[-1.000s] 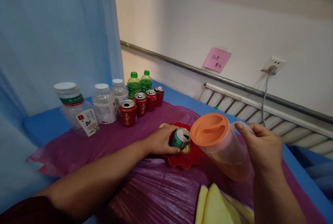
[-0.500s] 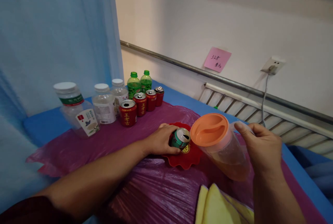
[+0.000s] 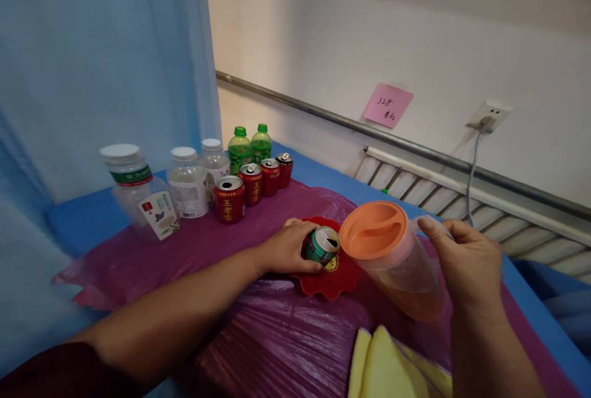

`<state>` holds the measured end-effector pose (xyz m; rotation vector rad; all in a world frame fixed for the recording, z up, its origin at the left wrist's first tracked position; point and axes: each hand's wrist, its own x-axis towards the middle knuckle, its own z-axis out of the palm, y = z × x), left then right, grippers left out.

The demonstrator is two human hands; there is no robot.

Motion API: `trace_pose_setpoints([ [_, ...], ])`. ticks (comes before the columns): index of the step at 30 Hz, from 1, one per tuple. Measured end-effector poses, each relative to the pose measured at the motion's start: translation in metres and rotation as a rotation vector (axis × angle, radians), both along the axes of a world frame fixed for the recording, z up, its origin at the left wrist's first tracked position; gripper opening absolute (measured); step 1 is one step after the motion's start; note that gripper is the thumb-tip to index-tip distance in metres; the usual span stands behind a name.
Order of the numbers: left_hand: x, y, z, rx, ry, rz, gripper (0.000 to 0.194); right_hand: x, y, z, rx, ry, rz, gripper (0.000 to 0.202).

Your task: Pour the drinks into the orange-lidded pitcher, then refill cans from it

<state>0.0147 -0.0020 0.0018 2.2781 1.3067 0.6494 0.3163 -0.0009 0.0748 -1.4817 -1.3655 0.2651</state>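
A green drink can [image 3: 319, 246], its top opened, tilts toward the right in my left hand [image 3: 290, 249], whose fingers wrap round it. Beneath it is a red scalloped dish [image 3: 323, 287] with a yellow emblem. My right hand [image 3: 475, 259] is closed on the handle of a clear plastic pitcher [image 3: 406, 284]. The pitcher has an orange lid [image 3: 375, 230] and some light-brown liquid inside. It leans left, with its lid edge close to the can's opening. Whether liquid runs between them I cannot tell.
Several red cans [image 3: 229, 199] stand in a row at the back left. Beside them are white-capped clear bottles [image 3: 187, 185], a large jar [image 3: 148, 201] and green bottles [image 3: 239, 150]. A yellow cloth [image 3: 392, 364] lies in front on the purple plastic sheet [image 3: 272, 330]. A radiator [image 3: 415, 191] runs along the wall.
The view has shifted slightly, so everything sits a little further right. Both hands keep their holds on the can and the pitcher; otherwise nothing visibly differs.
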Motion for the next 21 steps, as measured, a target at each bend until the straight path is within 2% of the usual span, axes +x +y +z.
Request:
trace_pose_setpoints([
  [21, 0.0001, 0.0001, 0.0011, 0.018, 0.014, -0.002, 0.064, 0.0012, -0.0003, -0.0015, -0.002, 0.008, 0.005, 0.052],
])
